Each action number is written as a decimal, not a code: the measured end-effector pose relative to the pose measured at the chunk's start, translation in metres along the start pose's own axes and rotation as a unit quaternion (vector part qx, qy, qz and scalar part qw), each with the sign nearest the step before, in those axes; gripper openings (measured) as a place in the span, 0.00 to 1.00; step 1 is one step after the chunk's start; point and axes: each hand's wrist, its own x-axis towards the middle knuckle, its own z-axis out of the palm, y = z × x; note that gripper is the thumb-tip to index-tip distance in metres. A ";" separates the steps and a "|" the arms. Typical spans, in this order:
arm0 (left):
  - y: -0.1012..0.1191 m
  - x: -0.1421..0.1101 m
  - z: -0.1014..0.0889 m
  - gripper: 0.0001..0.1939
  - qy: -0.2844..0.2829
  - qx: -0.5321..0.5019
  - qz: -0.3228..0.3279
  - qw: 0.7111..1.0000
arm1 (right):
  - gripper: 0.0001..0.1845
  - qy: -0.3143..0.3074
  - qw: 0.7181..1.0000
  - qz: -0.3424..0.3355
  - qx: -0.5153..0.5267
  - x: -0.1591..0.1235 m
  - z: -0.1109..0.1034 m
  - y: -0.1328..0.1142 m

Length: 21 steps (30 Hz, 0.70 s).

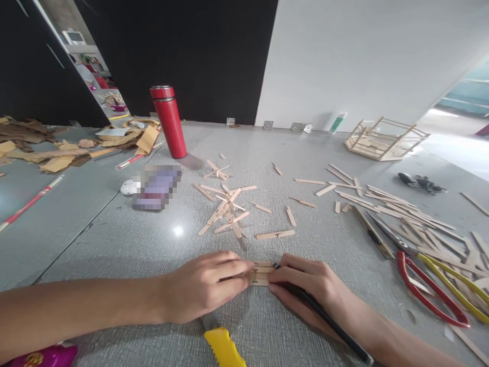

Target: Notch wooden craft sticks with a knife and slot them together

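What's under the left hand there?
Small wooden sticks, side by side, reach under the fingertips of the left hand. Their covered ends can't be seen, nor can whatever lies beneath the palm.

One red cylindrical flask (169, 122), one long black pen (325, 316), one yellow-handled knife (223, 345), one pale wooden frame (370, 153), uncountably many flat wooden sticks (291, 216).

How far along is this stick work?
Looks done: the open stick frame at back right, already joined up. In hand: the left hand steadies a row of sticks; the right hand holds a black pen to them. Left, perhaps: the loose sticks heaped at right.
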 end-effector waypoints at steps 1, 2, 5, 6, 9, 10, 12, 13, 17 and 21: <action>0.000 0.000 0.000 0.09 -0.001 0.007 0.000 1.000 | 0.11 0.001 1.000 0.001 0.001 0.000 -0.001 -0.001; 0.000 0.000 0.000 0.09 -0.002 0.013 -0.001 1.000 | 0.11 0.000 1.000 0.002 0.002 0.000 -0.001 -0.001; -0.001 0.000 0.001 0.10 0.007 0.034 0.012 0.999 | 0.11 -0.008 1.000 0.007 0.000 -0.001 -0.001 0.000; -0.001 0.000 0.001 0.11 0.011 0.038 0.015 0.999 | 0.11 -0.008 1.000 0.008 -0.001 -0.001 0.000 0.000; -0.001 0.000 0.002 0.13 0.021 0.039 0.014 0.999 | 0.11 -0.004 1.000 0.007 -0.001 -0.001 0.001 0.002; 0.000 0.000 0.002 0.13 0.024 0.035 0.010 0.999 | 0.11 -0.004 1.000 0.007 0.000 -0.001 0.001 0.002; 0.000 0.000 0.002 0.13 0.025 0.024 0.008 0.999 | 0.10 -0.005 1.000 0.005 0.002 -0.001 0.001 0.001; 0.000 0.000 0.002 0.12 0.022 0.020 0.009 1.000 | 0.10 -0.006 1.000 0.002 0.001 -0.001 0.000 0.001; -0.001 -0.001 0.003 0.11 0.030 0.001 0.003 1.000 | 0.11 -0.001 1.000 -0.001 -0.005 -0.001 -0.001 -0.001; -0.001 -0.001 0.005 0.10 0.035 -0.009 -0.002 0.999 | 0.11 0.001 1.000 0.000 -0.008 0.000 -0.002 0.000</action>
